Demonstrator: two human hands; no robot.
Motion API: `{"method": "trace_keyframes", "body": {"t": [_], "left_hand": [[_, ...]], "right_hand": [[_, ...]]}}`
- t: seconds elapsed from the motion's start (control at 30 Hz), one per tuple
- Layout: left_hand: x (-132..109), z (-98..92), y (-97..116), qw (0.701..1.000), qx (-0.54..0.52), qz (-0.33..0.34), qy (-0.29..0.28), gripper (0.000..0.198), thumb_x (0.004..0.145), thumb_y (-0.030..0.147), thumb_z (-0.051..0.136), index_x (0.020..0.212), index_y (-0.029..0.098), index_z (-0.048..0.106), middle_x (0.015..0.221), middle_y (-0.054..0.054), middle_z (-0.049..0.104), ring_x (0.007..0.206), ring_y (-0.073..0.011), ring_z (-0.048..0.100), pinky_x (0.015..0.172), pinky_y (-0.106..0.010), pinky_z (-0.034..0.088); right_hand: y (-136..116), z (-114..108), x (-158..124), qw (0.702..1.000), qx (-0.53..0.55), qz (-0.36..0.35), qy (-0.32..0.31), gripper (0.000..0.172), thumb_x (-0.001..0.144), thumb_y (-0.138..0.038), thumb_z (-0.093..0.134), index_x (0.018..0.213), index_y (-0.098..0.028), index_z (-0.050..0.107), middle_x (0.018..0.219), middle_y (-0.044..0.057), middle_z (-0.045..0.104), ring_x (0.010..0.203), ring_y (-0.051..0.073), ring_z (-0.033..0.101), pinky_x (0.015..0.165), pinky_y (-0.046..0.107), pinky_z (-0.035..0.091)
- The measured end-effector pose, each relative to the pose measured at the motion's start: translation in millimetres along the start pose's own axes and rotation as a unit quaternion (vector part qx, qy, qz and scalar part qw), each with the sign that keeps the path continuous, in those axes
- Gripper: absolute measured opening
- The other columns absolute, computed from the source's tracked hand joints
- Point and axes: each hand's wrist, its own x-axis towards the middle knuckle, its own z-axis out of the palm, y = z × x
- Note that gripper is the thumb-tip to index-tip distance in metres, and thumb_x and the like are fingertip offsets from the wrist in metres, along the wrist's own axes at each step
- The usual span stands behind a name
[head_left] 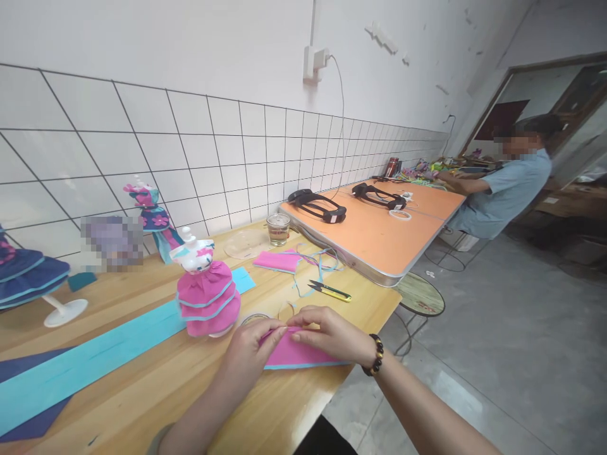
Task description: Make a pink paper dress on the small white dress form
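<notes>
Near the front edge of the wooden table, a pink fabric strip [303, 354] with a light blue border is pinched between my two hands. My left hand [251, 347] is closed on its upper left edge, thumb against forefinger. Close beside it, my right hand [332, 335] grips the same edge with bent fingers. Behind the hands lies a ring-shaped item [256, 318], partly covered. Yellow-handled thread snips [331, 290] rest beyond my right hand. Left of my hands stands a small dress form [208, 294] in a ruffled pink skirt.
A long turquoise strip [109, 344] crosses the table at left over dark blue fabric [42, 423]. Farther back are a glass [278, 229], another pink piece [277, 261] and blue trimmings [320, 259]. Black headsets [317, 206] lie on the orange table [379, 234], where another person [507, 183] sits.
</notes>
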Motion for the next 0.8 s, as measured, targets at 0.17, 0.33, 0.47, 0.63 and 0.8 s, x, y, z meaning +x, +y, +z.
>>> {"method": "trace_keyframes", "body": {"t": [0.17, 0.33, 0.47, 0.63, 0.8], "left_hand": [[-0.3, -2.7, 0.4, 1.0, 0.0, -0.019, 0.008, 0.023, 0.086, 0.033, 0.05, 0.082, 0.02, 0.068, 0.08, -0.002, 0.07, 0.078, -0.0179, 0.063, 0.073, -0.028, 0.047], [0.1, -5.6, 1.9, 0.999, 0.006, -0.039, 0.019, 0.023, 0.086, 0.034, 0.049, 0.085, 0.022, 0.069, 0.087, -0.001, 0.073, 0.082, -0.0183, 0.065, 0.075, -0.028, 0.049], [-0.9, -13.5, 5.8, 0.997, 0.019, -0.059, 0.042, 0.027, 0.088, 0.036, 0.045, 0.089, 0.022, 0.068, 0.077, 0.0, 0.073, 0.064, -0.0155, 0.065, 0.059, -0.024, 0.049], [-8.6, -39.3, 20.5, 0.977, 0.107, 0.017, 0.184, 0.028, 0.084, 0.036, 0.051, 0.102, 0.022, 0.067, 0.07, 0.001, 0.071, 0.055, -0.0119, 0.061, 0.055, -0.022, 0.046], [-16.2, -79.2, 41.6, 0.895, 0.122, -0.016, 0.429, 0.025, 0.08, 0.036, 0.057, 0.101, 0.026, 0.068, 0.061, 0.004, 0.064, 0.048, -0.0095, 0.052, 0.053, -0.023, 0.042]], "right_hand": [[1.8, 0.8, 4.8, 0.999, -0.015, 0.027, 0.025, 0.02, 0.087, -0.03, 0.055, 0.085, -0.016, 0.069, 0.082, 0.004, 0.068, 0.074, 0.015, 0.06, 0.069, 0.025, 0.046], [6.1, -3.1, 5.9, 0.999, -0.022, 0.034, 0.021, 0.019, 0.087, -0.03, 0.053, 0.083, -0.017, 0.067, 0.08, 0.003, 0.066, 0.071, 0.013, 0.057, 0.065, 0.023, 0.044], [13.1, -12.3, 4.5, 0.997, -0.043, 0.056, 0.038, 0.021, 0.088, -0.032, 0.051, 0.083, -0.018, 0.066, 0.081, 0.003, 0.066, 0.07, 0.013, 0.057, 0.063, 0.022, 0.043], [37.7, -28.4, 10.1, 0.986, -0.075, 0.086, 0.12, 0.031, 0.09, -0.039, 0.043, 0.083, -0.017, 0.063, 0.075, 0.002, 0.064, 0.065, 0.013, 0.056, 0.059, 0.023, 0.043], [61.6, -37.7, 30.3, 0.977, -0.121, 0.083, 0.155, 0.029, 0.09, -0.036, 0.042, 0.084, -0.016, 0.062, 0.082, 0.004, 0.066, 0.076, 0.017, 0.06, 0.069, 0.027, 0.045]]}}
